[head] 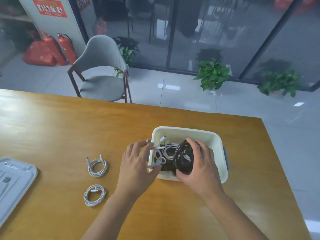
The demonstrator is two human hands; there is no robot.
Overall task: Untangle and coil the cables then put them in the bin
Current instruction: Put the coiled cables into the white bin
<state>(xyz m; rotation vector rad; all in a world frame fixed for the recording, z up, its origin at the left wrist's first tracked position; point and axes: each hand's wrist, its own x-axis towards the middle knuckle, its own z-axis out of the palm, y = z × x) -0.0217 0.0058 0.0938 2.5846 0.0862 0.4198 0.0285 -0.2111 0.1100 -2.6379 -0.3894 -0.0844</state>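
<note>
Near the desk's right edge: the cream bin is sitting with both hands working over it.
Right hand: the right hand is curling its fingers and thumb round a black cable coil, holding it upright over the bin's near right part; the coil is lying against the palm side, between thumb and fingertips.
Left hand: the left hand is hovering at the bin's left wall, its fingers pinching a pale lilac cable whose loop is hanging just beside the thumb, over the rim.
Inside the bin: a white cable bundle is lying between the two hands, one plug end sticking up toward the far left corner; whether it is joined to the lilac one is unclear.
Left of the bin, toward the desk's near middle: a coiled white cable is resting flat, well apart from the left hand, and a second coiled white cable is lying nearer the front edge.
Left edge of the desk: a grey lid is lying flat, partly cut off.
</note>
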